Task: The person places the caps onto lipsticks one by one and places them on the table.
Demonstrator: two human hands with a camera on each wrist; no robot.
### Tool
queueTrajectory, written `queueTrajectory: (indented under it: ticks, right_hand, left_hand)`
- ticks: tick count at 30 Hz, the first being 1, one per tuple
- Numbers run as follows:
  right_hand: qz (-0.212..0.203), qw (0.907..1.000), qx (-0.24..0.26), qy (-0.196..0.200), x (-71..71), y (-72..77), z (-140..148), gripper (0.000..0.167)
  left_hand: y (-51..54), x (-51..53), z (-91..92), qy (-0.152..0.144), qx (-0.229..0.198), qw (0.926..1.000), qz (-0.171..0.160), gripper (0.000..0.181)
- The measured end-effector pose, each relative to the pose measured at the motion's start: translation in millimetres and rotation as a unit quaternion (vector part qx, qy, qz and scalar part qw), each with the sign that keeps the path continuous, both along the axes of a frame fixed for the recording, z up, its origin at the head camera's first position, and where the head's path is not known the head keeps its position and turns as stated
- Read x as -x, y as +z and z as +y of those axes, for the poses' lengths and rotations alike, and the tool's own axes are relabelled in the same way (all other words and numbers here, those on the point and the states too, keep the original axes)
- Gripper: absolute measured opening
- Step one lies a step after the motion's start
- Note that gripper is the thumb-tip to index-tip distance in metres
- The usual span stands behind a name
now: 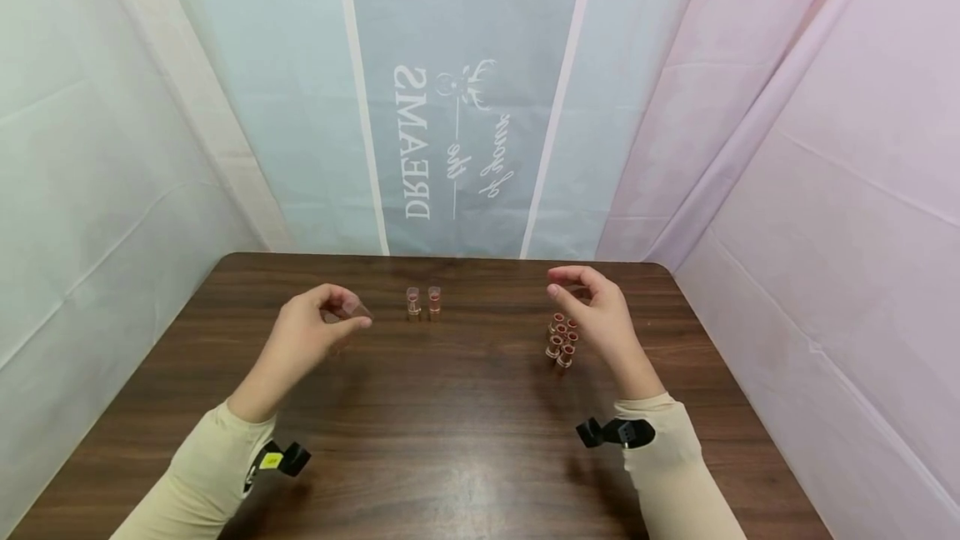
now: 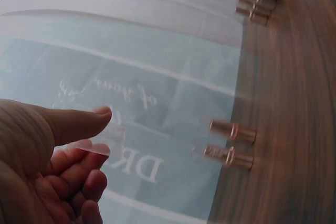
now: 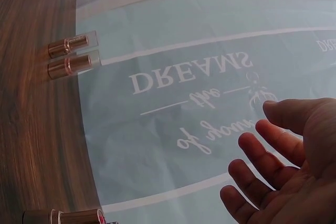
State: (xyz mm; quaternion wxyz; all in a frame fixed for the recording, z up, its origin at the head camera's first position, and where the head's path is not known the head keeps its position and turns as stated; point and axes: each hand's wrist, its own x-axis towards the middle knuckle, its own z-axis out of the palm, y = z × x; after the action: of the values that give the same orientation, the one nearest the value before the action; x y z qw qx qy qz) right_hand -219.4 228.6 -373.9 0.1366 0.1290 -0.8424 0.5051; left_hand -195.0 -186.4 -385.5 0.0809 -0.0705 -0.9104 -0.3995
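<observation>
Pinching a small clear piece (image 1: pixel 363 310), the left hand (image 1: pixel 307 325) in the head view is left of two tubes (image 1: pixel 414 305) on the bench (image 1: pixel 450 407); the right hand (image 1: pixel 602 317) is near a tube cluster (image 1: pixel 561 342). Left wrist view: fingers (image 2: pixel 73 179) clamp the piece. Right wrist view: fingers are apart.

Left grip (image 1: pixel 303 327) pinching; right grip (image 1: pixel 603 312) loosely curved.

Paired tubes (image 1: pixel 414 305) and clustered tubes (image 1: pixel 556 345) stand in the way, with free tabletop (image 1: pixel 491 332) between them.
</observation>
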Motion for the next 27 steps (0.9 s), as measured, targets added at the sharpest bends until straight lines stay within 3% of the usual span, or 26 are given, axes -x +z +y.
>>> queueTrajectory:
  ticks: [6, 12, 20, 23, 27]
  right_hand:
    - [-0.001, 1.0000, 0.001, 0.004, 1.3, -0.7, 0, 0.031]
    - [-0.005, 1.0000, -0.002, 0.000, 0.6, 1.0, 0, 0.029]
    - [0.039, 0.9992, -0.003, -0.007, -22.1, 18.6, 5, 0.028]
    - [0.040, 0.9988, -0.021, -0.019, -27.2, 12.7, 13, 0.028]
    - [0.011, 0.9989, -0.032, -0.033, -31.1, -7.1, 26, 0.030]
  left_hand:
    - [-9.7, 0.4, 14.8, -0.039, -0.008, 0.9991, 0.012, 0.027]
    - [-15.8, 1.2, 18.5, -0.068, -0.009, 0.9976, 0.009, 0.023]
    - [-26.4, 4.1, 23.8, -0.096, -0.009, 0.9954, 0.001, 0.023]
    - [-29.7, 5.2, 25.1, -0.107, -0.010, 0.9942, 0.003, 0.025]
    - [-30.1, 5.5, 25.1, -0.110, -0.007, 0.9939, 0.008, 0.027]
